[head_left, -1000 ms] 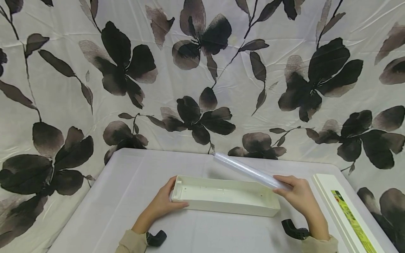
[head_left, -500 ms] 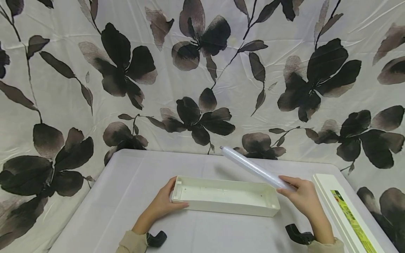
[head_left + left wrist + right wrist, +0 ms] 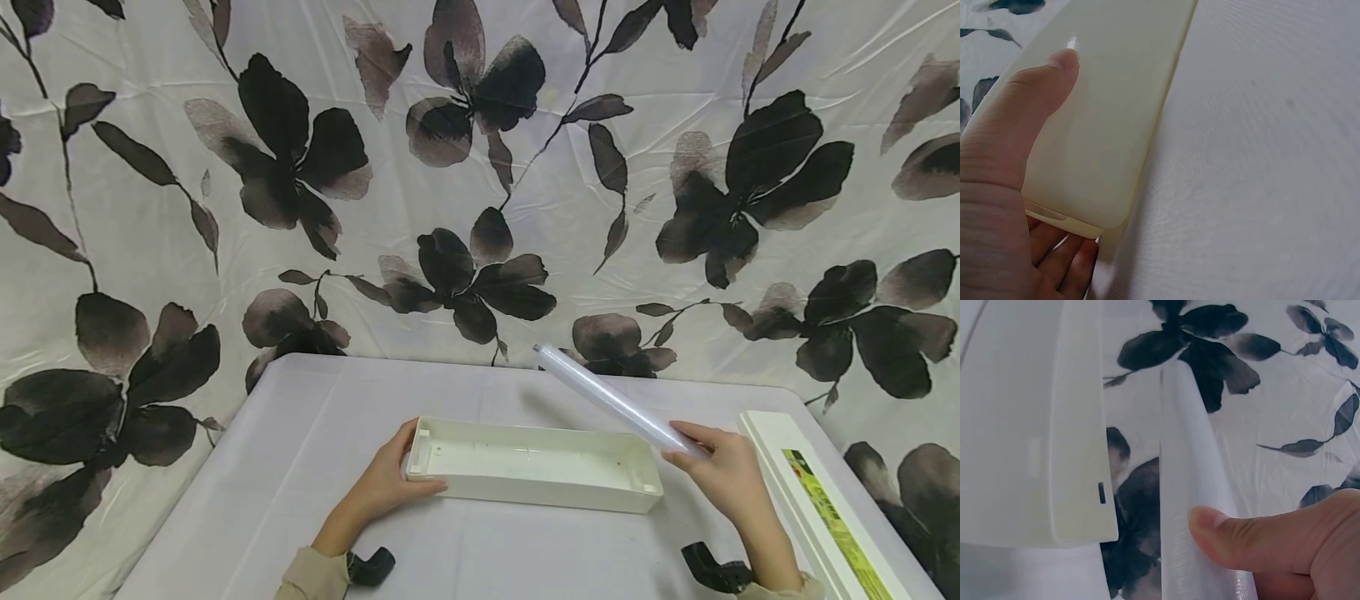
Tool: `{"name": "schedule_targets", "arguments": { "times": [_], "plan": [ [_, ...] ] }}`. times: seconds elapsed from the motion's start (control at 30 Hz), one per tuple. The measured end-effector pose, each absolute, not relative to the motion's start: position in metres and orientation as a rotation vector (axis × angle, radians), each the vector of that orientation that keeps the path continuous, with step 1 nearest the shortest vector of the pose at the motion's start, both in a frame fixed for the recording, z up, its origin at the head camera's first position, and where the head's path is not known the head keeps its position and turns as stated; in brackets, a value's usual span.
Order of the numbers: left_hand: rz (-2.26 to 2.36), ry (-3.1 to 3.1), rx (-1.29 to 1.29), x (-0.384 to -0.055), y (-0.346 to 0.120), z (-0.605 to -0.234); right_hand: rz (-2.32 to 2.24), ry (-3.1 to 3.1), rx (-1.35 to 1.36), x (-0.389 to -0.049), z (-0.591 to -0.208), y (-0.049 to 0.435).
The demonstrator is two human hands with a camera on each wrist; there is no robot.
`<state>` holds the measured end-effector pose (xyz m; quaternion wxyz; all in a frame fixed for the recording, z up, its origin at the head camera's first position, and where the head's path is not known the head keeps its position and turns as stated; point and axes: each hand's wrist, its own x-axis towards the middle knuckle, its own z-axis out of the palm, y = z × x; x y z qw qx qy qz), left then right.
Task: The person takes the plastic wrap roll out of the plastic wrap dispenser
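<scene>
A long, shallow cream plastic box [image 3: 540, 492] lies on the table with its hollow side up. At its left end my left hand [image 3: 393, 471] grips it, thumb along the front wall and fingers round the end, as the left wrist view shows. My right hand [image 3: 723, 467] holds a roll of clear plastic film [image 3: 607, 396] by its near end, the thumb pressing on top in the right wrist view. The roll slants up to the far left, raised above the table beyond the box's right end. Its far end reaches past the table's back edge.
To the right lies a long white lid-like piece [image 3: 780, 475] with a yellow-green label [image 3: 836, 525]. The white-covered table [image 3: 247, 500] ends at the back against a hanging cloth [image 3: 585, 183] with dark flowers.
My right hand has shifted right and slightly down with the film roll, whose far end has moved right and up. My left hand and the box stay put.
</scene>
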<state>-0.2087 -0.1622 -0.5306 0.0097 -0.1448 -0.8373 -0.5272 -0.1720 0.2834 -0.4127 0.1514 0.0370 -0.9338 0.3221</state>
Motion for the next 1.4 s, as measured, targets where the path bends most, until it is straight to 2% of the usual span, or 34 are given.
{"name": "schedule_targets", "arguments": {
  "times": [0.5,1.4],
  "plan": [
    [-1.629,-2.620,-0.442,-0.206,-0.161,-0.532,0.867,-2.555,0.030,-0.156,-0.422,0.291],
    [-1.612,-2.621,-0.448,-0.207,-0.162,-0.534,0.906,-2.570,-0.380,-0.130,-0.435,0.317]
  ]
}}
